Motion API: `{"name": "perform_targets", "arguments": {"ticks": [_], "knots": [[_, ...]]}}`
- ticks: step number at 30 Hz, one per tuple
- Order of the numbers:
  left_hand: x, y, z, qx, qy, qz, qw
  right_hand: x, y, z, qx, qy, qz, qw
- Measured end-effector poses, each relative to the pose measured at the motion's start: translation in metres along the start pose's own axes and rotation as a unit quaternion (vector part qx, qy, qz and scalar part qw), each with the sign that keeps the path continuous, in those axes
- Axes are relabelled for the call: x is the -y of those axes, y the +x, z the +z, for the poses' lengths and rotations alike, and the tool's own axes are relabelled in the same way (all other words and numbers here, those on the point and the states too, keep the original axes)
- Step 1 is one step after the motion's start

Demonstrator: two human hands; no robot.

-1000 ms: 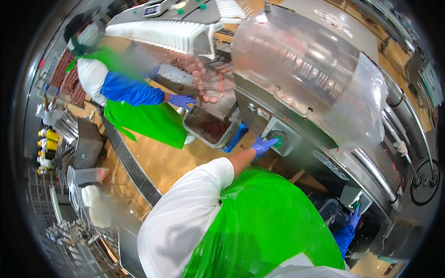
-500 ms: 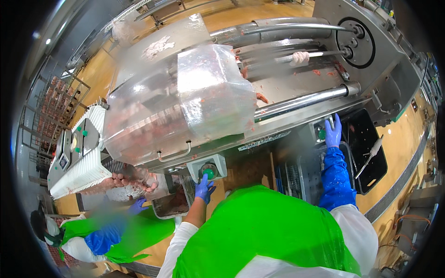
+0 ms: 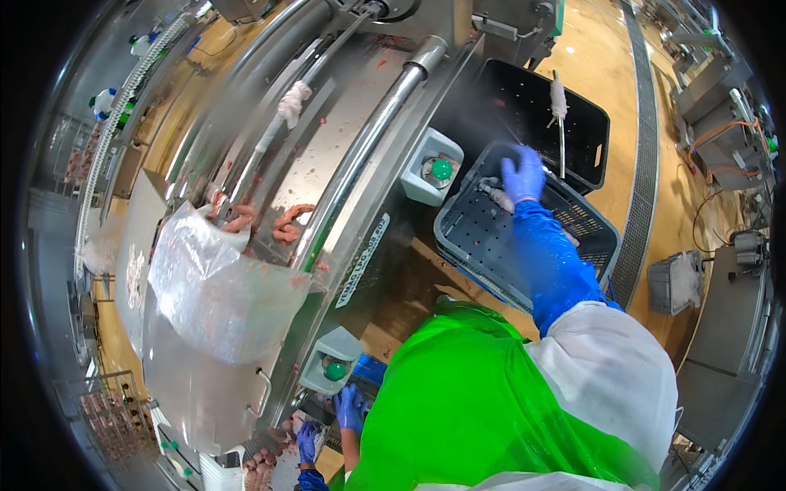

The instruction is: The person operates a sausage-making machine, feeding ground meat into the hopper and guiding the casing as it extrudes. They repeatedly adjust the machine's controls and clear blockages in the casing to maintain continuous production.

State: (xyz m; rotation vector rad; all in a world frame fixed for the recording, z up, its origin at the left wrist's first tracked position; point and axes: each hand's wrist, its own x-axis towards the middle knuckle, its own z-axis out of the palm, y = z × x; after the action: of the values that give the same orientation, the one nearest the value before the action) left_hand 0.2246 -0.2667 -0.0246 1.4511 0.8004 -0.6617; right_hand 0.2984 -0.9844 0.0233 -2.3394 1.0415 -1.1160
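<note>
My right hand (image 3: 524,174), in a purple glove and blue sleeve cover, reaches over a grey perforated crate (image 3: 467,233). Its fingers are apart, close to a whitish gathered casing-like piece (image 3: 495,195) in the crate; no grip on it shows. My left hand (image 3: 350,409), gloved too, is just below a box with a green push button (image 3: 335,371), its fingers stretched out. Beside that hand is a co-worker's gloved hand (image 3: 307,442), near linked sausages (image 3: 260,468). On the machine, a white ruffled casing (image 3: 293,104) sits around a metal tube.
A black crate (image 3: 591,172) stands beyond the grey one, with a casing-wrapped rod (image 3: 559,102) across it. A second green button (image 3: 441,169) juts from the machine. Red meat pieces (image 3: 288,225) lie by the clear cover (image 3: 221,286). A floor drain (image 3: 647,147) runs at right.
The view has turned right. My right hand has moved from beside the far button to over the grey crate. My left hand has come off its green button and sits just below it.
</note>
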Motion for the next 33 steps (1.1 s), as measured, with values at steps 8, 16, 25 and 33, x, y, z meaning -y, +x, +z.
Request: {"name": "perform_targets", "arguments": {"ticks": [8, 16, 25, 33], "knots": [[0.009, -0.037, -0.106, 0.081, 0.433, -0.071, 0.895, -0.145, 0.048, -0.023, 0.237, -0.266, 0.349, 0.867], [-0.032, 0.018, -0.098, 0.44, 0.652, 0.405, 0.465, -0.213, 0.051, 0.034, 0.077, 0.074, 0.246, 0.963], [-0.237, -0.143, 0.303, 0.324, 0.476, 0.472, 0.667, 0.06, -0.095, -0.032, 0.12, 0.461, 0.128, 0.87], [-0.284, -0.174, 0.298, 0.164, 0.295, 0.548, 0.765, 0.279, -0.124, -0.116, 0.462, 0.306, -0.403, 0.729]]}}
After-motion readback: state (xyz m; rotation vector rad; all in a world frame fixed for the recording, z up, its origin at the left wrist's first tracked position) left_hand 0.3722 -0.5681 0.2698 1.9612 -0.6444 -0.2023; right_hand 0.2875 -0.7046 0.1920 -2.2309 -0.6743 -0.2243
